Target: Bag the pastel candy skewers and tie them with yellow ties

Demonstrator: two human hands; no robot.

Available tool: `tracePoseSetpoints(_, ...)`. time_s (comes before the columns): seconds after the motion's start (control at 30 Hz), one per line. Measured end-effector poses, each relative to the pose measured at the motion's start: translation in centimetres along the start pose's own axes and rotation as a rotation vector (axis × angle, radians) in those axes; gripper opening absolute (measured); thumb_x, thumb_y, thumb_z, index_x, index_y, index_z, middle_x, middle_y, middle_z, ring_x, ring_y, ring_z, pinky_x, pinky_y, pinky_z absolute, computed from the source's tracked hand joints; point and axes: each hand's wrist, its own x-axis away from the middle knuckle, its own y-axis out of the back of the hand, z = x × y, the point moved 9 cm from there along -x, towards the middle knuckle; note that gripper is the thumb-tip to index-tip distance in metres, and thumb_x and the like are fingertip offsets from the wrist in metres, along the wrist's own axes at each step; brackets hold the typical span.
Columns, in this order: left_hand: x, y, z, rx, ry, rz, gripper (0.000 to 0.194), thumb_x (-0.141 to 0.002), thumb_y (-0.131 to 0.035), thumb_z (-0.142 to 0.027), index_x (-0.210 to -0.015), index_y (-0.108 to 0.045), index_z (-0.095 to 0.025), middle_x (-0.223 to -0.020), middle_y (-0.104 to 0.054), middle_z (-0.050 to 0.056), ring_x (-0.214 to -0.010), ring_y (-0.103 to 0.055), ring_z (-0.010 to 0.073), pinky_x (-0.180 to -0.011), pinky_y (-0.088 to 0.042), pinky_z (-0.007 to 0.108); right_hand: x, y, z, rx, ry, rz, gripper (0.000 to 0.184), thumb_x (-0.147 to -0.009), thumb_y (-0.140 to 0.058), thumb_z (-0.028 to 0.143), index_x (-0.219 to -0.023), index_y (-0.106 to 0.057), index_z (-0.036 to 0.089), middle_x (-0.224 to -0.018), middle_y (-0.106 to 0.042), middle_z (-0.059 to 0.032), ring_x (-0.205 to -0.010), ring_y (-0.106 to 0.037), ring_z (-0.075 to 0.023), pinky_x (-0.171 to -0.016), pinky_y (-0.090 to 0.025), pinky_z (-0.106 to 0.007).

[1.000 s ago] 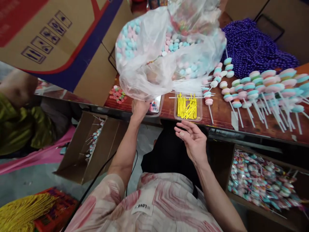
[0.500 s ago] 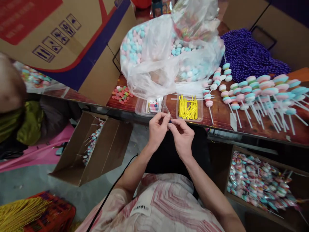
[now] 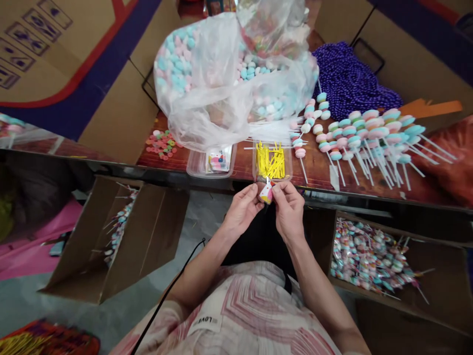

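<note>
Between my hands is a small printed bag [image 3: 266, 191], white with yellow and red patches, just in front of the table edge. My left hand [image 3: 243, 206] pinches its left side between thumb and fingers. On its right side, the thumb and forefinger of my right hand [image 3: 290, 206] are closed on it. Right behind the fingers stands a clear tray [image 3: 289, 173] of gold twist ties [image 3: 271, 160]. Left of that, another clear tray [image 3: 192, 167] holds a stack of similar printed pieces [image 3: 219, 160].
Marshmallow skewers [image 3: 373, 128] lie at the right, before purple cord [image 3: 347, 79]. A large plastic bag of marshmallows [image 3: 207, 106] fills the table's middle, with ring candies [image 3: 163, 144] beside it. Below the table are cardboard boxes of skewers at left [image 3: 148, 241] and of wrapped skewers at right [image 3: 436, 266].
The view has swung right, so the table things appear further left. My hands have spread slightly apart, and the printed bag now shows flat between them.
</note>
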Motion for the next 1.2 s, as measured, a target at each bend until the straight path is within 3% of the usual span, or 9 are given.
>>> tracePoseSetpoints(0.13, -0.5, -0.4, -0.2, 0.018, -0.059, -0.012, 0.032, -0.055, -0.094, -0.030, -0.075, -0.073, -0.016, -0.078, -0.070, -0.001, -0.066, -0.059, 0.0048, -0.064, -0.047, 0.016, 0.3, 1.3, 0.3, 0.105, 0.007, -0.008, 0.023, -0.087, -0.070, 0.035, -0.073, -0.059, 0.020, -0.065, -0.055, 0.0038, -0.060, -0.048, -0.0101, -0.059, -0.041, -0.023)
tracePoseSetpoints(0.27, -0.6, -0.6, 0.0, -0.010, -0.128, -0.073, 0.034, -0.048, -0.096, -0.024, -0.067, -0.069, -0.014, -0.071, -0.067, -0.002, -0.064, -0.057, 0.0042, -0.061, -0.045, 0.015, 0.8, 2.4, -0.3, 0.019, -0.055, -0.072, 0.021, -0.082, -0.074, 0.040, -0.081, -0.063, 0.021, -0.075, -0.061, 0.0029, -0.067, -0.054, -0.0107, -0.067, -0.047, -0.024)
tracePoseSetpoints(0.37, -0.4, -1.1, 0.0, -0.053, -0.221, -0.094, 0.035, -0.049, -0.095, -0.027, -0.064, -0.066, -0.014, -0.067, -0.063, -0.004, -0.064, -0.057, 0.0052, -0.066, -0.048, 0.018, 1.2, 2.4, -0.9, -0.010, -0.091, -0.082, 0.024, -0.076, -0.078, 0.040, -0.086, -0.067, 0.021, -0.081, -0.065, 0.0011, -0.073, -0.058, -0.0126, -0.073, -0.049, -0.027)
tracePoseSetpoints(0.5, 0.3, -1.5, 0.0, -0.129, -0.323, -0.128, 0.036, -0.054, -0.093, -0.036, -0.067, -0.068, -0.015, -0.067, -0.063, -0.004, -0.064, -0.057, 0.0063, -0.068, -0.049, 0.020, 1.5, 2.9, -0.6, 0.085, -0.018, -0.140, 0.027, -0.082, -0.073, 0.041, -0.070, -0.062, 0.018, -0.067, -0.054, 0.0035, -0.064, -0.046, -0.0105, -0.063, -0.042, -0.024)
tracePoseSetpoints(0.67, 0.3, -1.5, 0.4, -0.117, -0.261, -0.101, 0.035, -0.062, -0.089, -0.044, -0.072, -0.069, -0.016, -0.067, -0.063, -0.003, -0.058, -0.054, 0.0052, -0.059, -0.045, 0.018, 1.3, 3.0, 0.4, 0.256, 0.040, -0.119, 0.042, -0.089, -0.063, 0.046, -0.060, -0.048, 0.019, -0.060, -0.040, 0.0048, -0.059, -0.035, -0.0097, -0.056, -0.032, -0.024)
tracePoseSetpoints(0.77, 0.2, -1.1, 0.2, -0.095, -0.200, -0.119, 0.032, -0.061, -0.090, -0.039, -0.073, -0.071, -0.016, -0.075, -0.068, 0.000, -0.065, -0.059, 0.0067, -0.061, -0.047, 0.018, 1.0, 2.7, 0.9, 0.333, 0.039, -0.041, 0.040, -0.088, -0.064, 0.044, -0.061, -0.049, 0.019, -0.061, -0.042, 0.0045, -0.060, -0.038, -0.0099, -0.058, -0.034, -0.024)
tracePoseSetpoints(0.9, 0.3, -0.6, -0.8, -0.105, -0.259, -0.193, 0.032, -0.051, -0.094, -0.029, -0.068, -0.071, -0.015, -0.068, -0.067, -0.001, -0.065, -0.060, 0.0077, -0.067, -0.049, 0.020, 0.5, 3.0, 0.8, 0.273, 0.010, -0.040, 0.032, -0.082, -0.071, 0.043, -0.068, -0.056, 0.018, -0.065, -0.050, 0.0043, -0.063, -0.044, -0.0106, -0.062, -0.038, -0.024)
tracePoseSetpoints(1.07, 0.0, -1.5, -1.1, -0.035, -0.286, -0.174, 0.034, -0.054, -0.093, -0.037, -0.068, -0.071, -0.015, -0.069, -0.067, -0.001, -0.060, -0.057, 0.0068, -0.056, -0.046, 0.019, -0.3, 3.1, 1.6, 0.311, 0.051, -0.062, 0.043, -0.086, -0.065, 0.046, -0.059, -0.046, 0.019, -0.059, -0.038, 0.0051, -0.058, -0.033, -0.0093, -0.055, -0.031, -0.024)
tracePoseSetpoints(1.2, -0.5, -2.1, -1.9, -0.044, -0.281, -0.168, 0.033, -0.054, -0.094, -0.033, -0.069, -0.071, -0.015, -0.069, -0.067, 0.000, -0.062, -0.059, 0.0077, -0.056, -0.045, 0.018, -1.4, 2.9, 2.6, 0.433, 0.083, 0.023, 0.049, -0.090, -0.059, 0.050, -0.056, -0.040, 0.020, -0.057, -0.033, 0.0050, -0.055, -0.030, -0.0091, -0.052, -0.027, -0.025)
